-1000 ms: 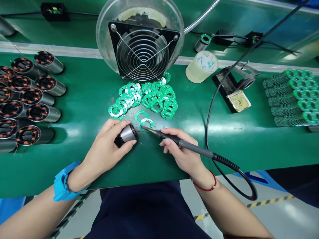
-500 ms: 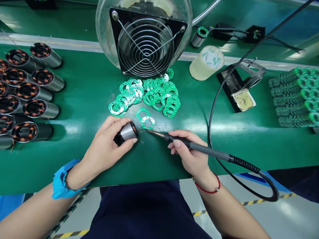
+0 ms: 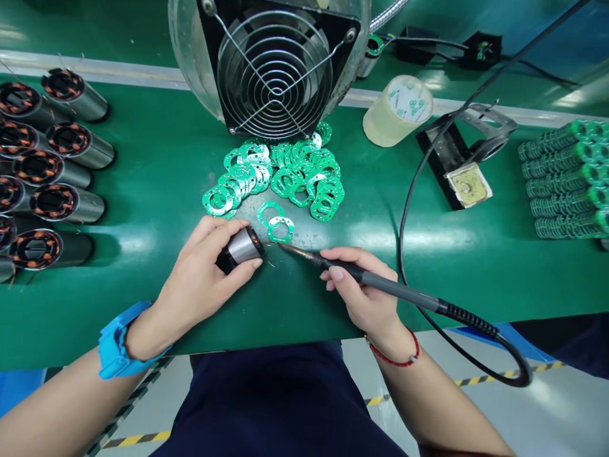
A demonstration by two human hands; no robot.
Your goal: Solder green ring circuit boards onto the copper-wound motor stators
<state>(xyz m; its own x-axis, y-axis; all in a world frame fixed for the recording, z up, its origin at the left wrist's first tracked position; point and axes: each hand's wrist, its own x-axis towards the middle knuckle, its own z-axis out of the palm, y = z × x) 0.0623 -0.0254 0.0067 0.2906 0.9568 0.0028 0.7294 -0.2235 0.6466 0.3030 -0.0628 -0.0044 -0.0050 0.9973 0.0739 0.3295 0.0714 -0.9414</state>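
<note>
My left hand point(image 3: 209, 263) is closed around a motor stator point(image 3: 244, 246), a silver cylinder with copper windings, lying tilted with its wound end facing right. Thin wires stick out from that end. In my right hand point(image 3: 359, 282) is a soldering iron point(image 3: 394, 287), gripped like a pen. Its tip points left, close to the stator's wires and by the lower edge of a ring-shaped green circuit board point(image 3: 287, 236). Whether the tip touches a wire is too small to tell. Just behind lies a heap of similar green ring boards point(image 3: 304, 174).
A fan point(image 3: 276, 82) with a wire guard stands behind the boards. Several stators point(image 3: 66, 203) are grouped at left. On the right are a tape roll point(image 3: 387, 120), an iron stand with sponge point(image 3: 469, 185) and stacked ring boards point(image 3: 564, 184). The iron's black cable point(image 3: 404, 235) loops at right.
The view has shifted slightly, so the fan and the stators at left sit a little differently in the picture. Both hands keep their grips, with the iron's tip still near the stator's wires.
</note>
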